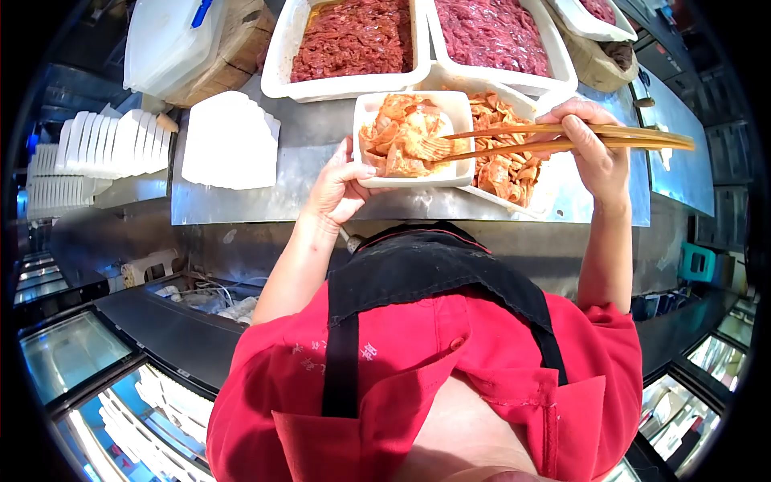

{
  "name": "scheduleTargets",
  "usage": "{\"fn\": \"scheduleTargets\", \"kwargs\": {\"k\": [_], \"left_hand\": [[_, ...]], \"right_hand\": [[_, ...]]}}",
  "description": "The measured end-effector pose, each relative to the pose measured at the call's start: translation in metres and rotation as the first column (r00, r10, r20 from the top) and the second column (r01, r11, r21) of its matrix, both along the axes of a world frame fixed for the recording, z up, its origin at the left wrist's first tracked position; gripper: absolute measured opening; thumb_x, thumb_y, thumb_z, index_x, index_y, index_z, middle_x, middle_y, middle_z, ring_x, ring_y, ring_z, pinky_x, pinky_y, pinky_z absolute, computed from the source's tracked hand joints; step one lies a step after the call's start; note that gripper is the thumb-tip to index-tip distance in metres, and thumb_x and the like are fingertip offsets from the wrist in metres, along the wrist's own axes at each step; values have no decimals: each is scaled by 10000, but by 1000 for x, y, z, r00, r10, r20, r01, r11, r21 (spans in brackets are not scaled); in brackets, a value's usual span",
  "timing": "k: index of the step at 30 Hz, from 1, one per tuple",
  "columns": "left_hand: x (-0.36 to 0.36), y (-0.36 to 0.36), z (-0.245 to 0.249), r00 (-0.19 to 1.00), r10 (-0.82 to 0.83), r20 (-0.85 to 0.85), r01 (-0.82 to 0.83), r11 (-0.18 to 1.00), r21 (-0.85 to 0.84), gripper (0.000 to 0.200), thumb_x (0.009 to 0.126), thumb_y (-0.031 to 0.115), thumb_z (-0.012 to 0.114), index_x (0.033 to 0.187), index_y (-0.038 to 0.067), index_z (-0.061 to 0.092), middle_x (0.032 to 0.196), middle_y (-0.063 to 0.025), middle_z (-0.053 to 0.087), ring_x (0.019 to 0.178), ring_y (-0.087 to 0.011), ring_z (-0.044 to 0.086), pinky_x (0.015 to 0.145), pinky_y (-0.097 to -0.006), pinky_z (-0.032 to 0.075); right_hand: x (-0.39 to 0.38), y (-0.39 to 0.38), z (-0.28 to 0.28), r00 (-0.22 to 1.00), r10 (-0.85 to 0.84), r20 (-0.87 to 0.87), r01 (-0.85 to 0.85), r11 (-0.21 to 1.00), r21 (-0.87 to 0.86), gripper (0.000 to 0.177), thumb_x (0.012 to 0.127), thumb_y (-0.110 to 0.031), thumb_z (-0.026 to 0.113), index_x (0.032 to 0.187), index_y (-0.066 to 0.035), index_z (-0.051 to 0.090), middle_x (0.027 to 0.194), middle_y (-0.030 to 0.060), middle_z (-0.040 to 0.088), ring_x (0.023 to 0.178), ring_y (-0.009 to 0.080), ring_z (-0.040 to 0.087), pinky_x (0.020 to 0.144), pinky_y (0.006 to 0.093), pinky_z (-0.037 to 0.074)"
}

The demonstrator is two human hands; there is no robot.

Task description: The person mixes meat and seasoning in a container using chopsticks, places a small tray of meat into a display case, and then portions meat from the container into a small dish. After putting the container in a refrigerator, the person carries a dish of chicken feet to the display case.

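My left hand point(341, 189) grips the left side and lower corner of a small square white bowl point(418, 181). Reddish seasoned meat slices point(405, 132) are heaped inside it. My right hand point(594, 149) is closed around a pair of long wooden chopsticks point(646, 137). Their tips reach over the bowl's right side and touch the slices there. Beneath and to the right of the bowl lies a larger white tray point(514, 207) of similar seasoned slices point(506, 173), partly covered by the bowl and chopsticks.
Two big white tubs point(345, 87) point(554, 87) of raw red meat stand at the back of the metal table point(305, 205). Stacked white trays point(231, 140) lie at left, with more stacks point(112, 145) beyond. A wooden block point(241, 56) sits at back left.
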State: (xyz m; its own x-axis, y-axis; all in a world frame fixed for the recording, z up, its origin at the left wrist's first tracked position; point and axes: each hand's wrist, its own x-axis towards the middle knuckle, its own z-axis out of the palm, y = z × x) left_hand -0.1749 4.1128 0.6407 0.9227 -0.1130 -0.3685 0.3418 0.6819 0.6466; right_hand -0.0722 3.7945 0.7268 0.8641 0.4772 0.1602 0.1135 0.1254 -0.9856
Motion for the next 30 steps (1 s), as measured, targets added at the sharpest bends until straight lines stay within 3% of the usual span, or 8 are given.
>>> {"fn": "scheduleTargets", "kwargs": {"k": [7, 11, 13, 14, 17, 23, 25, 30], "left_hand": [[-24, 19, 0, 997, 73, 1, -73, 994, -84, 621, 671, -61, 524, 1247, 66, 329, 1228, -167, 448, 1084, -328, 524, 824, -514, 507], [-53, 49, 29, 981, 186, -51, -188, 981, -42, 705, 627, -81, 533, 1288, 56, 328, 1185, -157, 490, 1084, -337, 522, 838, -509, 498], [-86, 68, 48, 951, 307, -28, -308, 950, -52, 712, 618, -88, 532, 1287, 80, 356, 1184, -143, 489, 1077, -311, 521, 871, -504, 475], [-101, 76, 49, 931, 366, 0, -365, 928, -79, 737, 618, -79, 539, 1306, 87, 333, 1183, -137, 490, 1054, -307, 535, 814, -509, 500], [-174, 106, 106, 896, 444, 23, -443, 895, -53, 677, 636, -60, 522, 1283, 85, 386, 1137, -141, 529, 965, -259, 585, 805, -462, 496], [-299, 168, 158, 561, 788, 255, -805, 591, -57, 583, 676, -52, 481, 1242, 52, 387, 1143, -170, 518, 969, -354, 586, 796, -547, 495], [-345, 193, 171, 404, 851, 335, -899, 437, -27, 561, 690, -51, 473, 1238, 40, 392, 1171, -179, 508, 985, -371, 577, 802, -546, 494], [-462, 247, 226, 24, 858, 514, -999, 4, 39, 517, 719, 23, 478, 1222, -38, 376, 1175, -226, 503, 990, -366, 577, 764, -498, 526]], "right_hand": [[2, -23, -11, 998, -51, -37, 59, 955, 292, 232, 923, -100, 412, 1036, 73, 516, 969, 218, 588, 768, 279, 643, 645, 391, 570], [-12, -17, -7, 929, -285, 236, 352, 875, -332, 203, 922, -124, 459, 889, 33, 585, 886, 124, 625, 744, 227, 635, 680, 309, 515], [-15, -22, -33, 923, 120, 366, 243, 556, -795, 167, 902, -124, 497, 862, 7, 592, 778, 110, 603, 725, 246, 599, 723, 331, 461], [-28, -12, -48, 707, 365, 606, 457, 418, -785, 157, 896, -112, 498, 855, 15, 582, 759, 158, 575, 741, 296, 584, 703, 365, 445], [-60, 48, 19, 861, 298, 411, 250, 456, -854, 218, 877, -118, 511, 791, 77, 555, 647, 246, 504, 612, 387, 500, 561, 433, 399], [-66, 124, -4, 650, 737, 185, 130, 132, -983, 255, 817, -138, 553, 968, 67, 536, 752, 221, 559, 707, 362, 557, 627, 399, 454], [-54, 103, -62, 380, 751, 539, 117, 539, -834, 221, 754, -59, 595, 937, 56, 549, 754, 178, 541, 689, 305, 556, 659, 350, 476], [-77, 190, 53, 438, 873, 214, 221, 126, -967, 138, 808, -147, 565, 912, -66, 605, 883, 106, 581, 733, 267, 588, 655, 350, 471]]}}
